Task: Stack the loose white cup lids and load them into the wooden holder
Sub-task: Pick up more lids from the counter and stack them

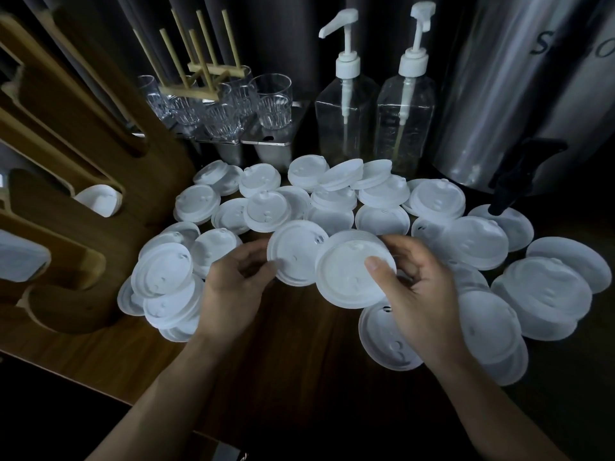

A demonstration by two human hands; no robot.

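Observation:
Several loose white cup lids (472, 242) lie scattered across the dark wooden counter. My left hand (229, 287) pinches the near edge of one white lid (293, 251), held above the counter. My right hand (421, 294) grips a second white lid (346, 277), thumb pressed on its top, and this lid overlaps the right edge of the first. The wooden holder (66, 181) stands at the left, its slots facing me. White lids (98, 199) show inside one slot, and more (20, 256) sit in a lower slot at the left edge.
Clear glasses (273, 101) and a wooden rack (199, 81) stand on steel containers at the back. Two clear pump bottles (346, 118) stand right of them. A large steel dispenser (519, 94) with a black tap (509, 184) fills the back right.

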